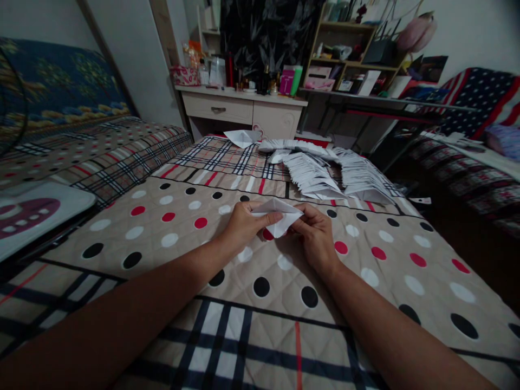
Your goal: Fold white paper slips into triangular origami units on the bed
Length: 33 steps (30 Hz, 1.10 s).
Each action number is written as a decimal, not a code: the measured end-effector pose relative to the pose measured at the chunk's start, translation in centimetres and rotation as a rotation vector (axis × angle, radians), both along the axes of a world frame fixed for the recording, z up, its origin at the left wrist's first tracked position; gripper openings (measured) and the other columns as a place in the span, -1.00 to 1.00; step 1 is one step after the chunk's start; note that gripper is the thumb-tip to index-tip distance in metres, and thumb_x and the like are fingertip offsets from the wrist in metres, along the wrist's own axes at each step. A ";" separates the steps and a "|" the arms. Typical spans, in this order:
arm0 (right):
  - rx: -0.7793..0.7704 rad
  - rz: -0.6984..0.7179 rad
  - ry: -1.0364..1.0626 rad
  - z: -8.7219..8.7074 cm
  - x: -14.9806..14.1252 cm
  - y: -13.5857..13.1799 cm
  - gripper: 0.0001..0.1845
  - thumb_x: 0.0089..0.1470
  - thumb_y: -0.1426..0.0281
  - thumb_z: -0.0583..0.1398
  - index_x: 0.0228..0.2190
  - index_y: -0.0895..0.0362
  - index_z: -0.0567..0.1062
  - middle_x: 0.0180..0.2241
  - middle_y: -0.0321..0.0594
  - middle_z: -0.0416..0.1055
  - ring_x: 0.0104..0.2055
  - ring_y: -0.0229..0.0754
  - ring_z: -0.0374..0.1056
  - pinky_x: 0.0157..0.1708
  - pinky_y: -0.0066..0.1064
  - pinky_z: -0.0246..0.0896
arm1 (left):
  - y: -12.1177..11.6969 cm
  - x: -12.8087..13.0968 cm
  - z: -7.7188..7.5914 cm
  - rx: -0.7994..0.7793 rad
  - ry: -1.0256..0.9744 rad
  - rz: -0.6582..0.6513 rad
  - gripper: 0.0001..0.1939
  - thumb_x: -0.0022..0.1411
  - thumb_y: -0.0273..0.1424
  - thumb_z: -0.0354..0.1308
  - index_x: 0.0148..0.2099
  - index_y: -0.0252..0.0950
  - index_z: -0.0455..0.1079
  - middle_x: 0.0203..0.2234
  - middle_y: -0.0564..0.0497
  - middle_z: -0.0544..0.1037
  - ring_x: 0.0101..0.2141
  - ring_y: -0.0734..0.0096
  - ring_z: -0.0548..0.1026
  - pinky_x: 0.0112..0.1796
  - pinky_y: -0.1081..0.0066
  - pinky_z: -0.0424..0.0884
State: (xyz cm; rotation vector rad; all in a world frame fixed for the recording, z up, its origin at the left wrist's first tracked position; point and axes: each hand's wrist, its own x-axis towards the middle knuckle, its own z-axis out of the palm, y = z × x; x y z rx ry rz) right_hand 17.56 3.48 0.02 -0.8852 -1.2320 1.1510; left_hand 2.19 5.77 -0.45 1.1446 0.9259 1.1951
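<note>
A small folded sheet of white paper [279,215] is held up between my two hands, above the dotted bedspread. My left hand [248,221] pinches its left side, thumb lying across the front. At the right corner, my right hand [314,230] grips the paper between thumb and fingers. Farther off on the bed lie long stacks of folded white papers [312,176], fanned in rows, with another row [363,176] beside them. A single folded paper [242,138] rests apart near the far edge of the bed.
The bed is covered by a quilted bedspread [227,254]. Behind it stands a white dresser [227,108] crowded with bottles and boxes. A white board-like object [40,216] with a purple print sits at the left. Shelves [345,27] and a flag-patterned cloth [479,97] are at the right.
</note>
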 end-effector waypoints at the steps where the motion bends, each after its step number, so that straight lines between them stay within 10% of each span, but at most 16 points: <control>1: -0.010 0.014 0.007 -0.1 0.0 0.0 -0.91 -0.02 0.37 0.30 -0.45 0.13 0.51 -0.57 -0.34 0.40 -0.56 -0.29 0.28 -0.55 -0.50 0.18 | 0.0 0.0 0.0 0.011 0.008 0.013 -0.61 -0.16 -0.28 0.47 -0.32 -0.43 0.52 -0.49 -0.01 0.55 -0.57 0.52 0.45 -0.56 0.55 0.38; 10: 0.008 0.048 -0.070 -0.3 0.1 0.1 -0.79 0.01 0.24 0.29 -0.42 0.15 0.52 -0.53 -0.30 0.40 -0.55 -0.28 0.27 -0.53 -0.47 0.19 | 0.0 -0.3 0.3 0.030 0.124 0.126 -0.62 -0.16 -0.26 0.46 -0.37 -0.44 0.49 -0.55 -0.02 0.53 -0.59 0.45 0.46 -0.62 0.53 0.36; 27: -0.020 -0.065 -0.252 0.0 0.6 0.4 -0.63 0.04 0.19 0.26 -0.64 0.15 0.37 -0.76 -0.38 0.21 -0.71 -0.37 0.01 -0.69 -0.51 -0.17 | 0.2 -0.8 1.2 0.084 0.302 -0.076 -0.72 0.17 -0.28 0.23 -0.47 -0.40 0.44 -0.70 0.02 0.46 -0.73 0.52 0.40 -0.75 0.63 0.18; 33: -0.102 -0.061 -0.186 0.0 0.7 0.6 -0.61 0.02 0.14 0.26 -0.62 0.15 0.38 -0.75 -0.36 0.26 -0.76 -0.39 0.03 -0.75 -0.53 -0.19 | 0.5 -0.9 1.6 -0.043 0.262 -0.195 -0.73 0.27 -0.24 0.12 -0.28 -0.39 0.41 -0.66 -0.05 0.53 -0.64 0.33 0.54 -0.65 0.53 0.40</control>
